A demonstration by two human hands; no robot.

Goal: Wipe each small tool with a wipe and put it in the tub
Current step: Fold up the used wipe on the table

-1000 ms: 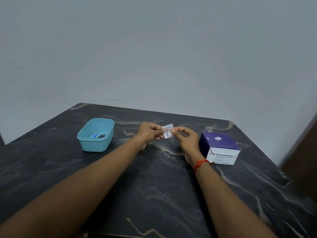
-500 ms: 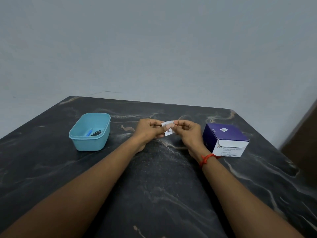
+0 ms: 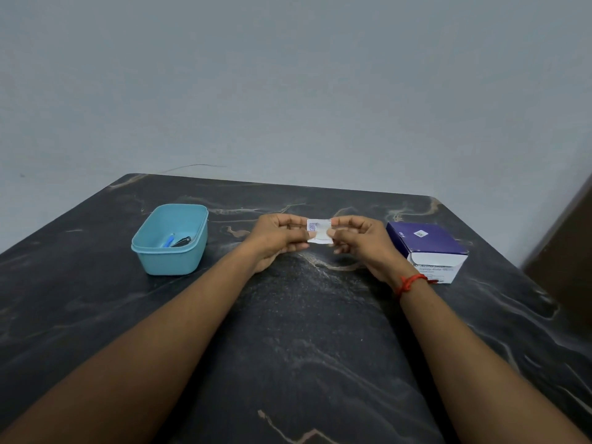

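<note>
Dark marble-patterned table [image 3: 304,331], pale veins running through it, far edge against a plain grey wall [image 3: 288,91]. Brown panel [image 3: 573,248] at right, beyond the table's right edge; cannot tell what it is.

Both forearms reach in from the near edge and meet above the table's far-middle. Left hand [image 3: 275,240] and right hand [image 3: 362,243] face each other, knuckles up, each pinching one side of a small white wipe packet [image 3: 318,231] between thumb and forefinger. Packet held roughly flat-on to the camera, above the surface, blue print on its left part. Remaining fingers of both hands curled under. Red thread band [image 3: 408,283] on the right wrist.

Teal tub [image 3: 171,261] stands left of the hands, well apart from them, open top. Inside it: a blue tool [image 3: 167,241] and a dark tool [image 3: 181,241] lying side by side on the bottom; too small to tell whether they touch.

Purple-and-white box [image 3: 426,248] sits just right of the right hand, front flap showing white, print on the front face too small to read with confidence.

Open table between tub and left hand, and a broad bare stretch between the forearms toward the near edge. The box sits near the right side; the tub stands in from the left edge.
</note>
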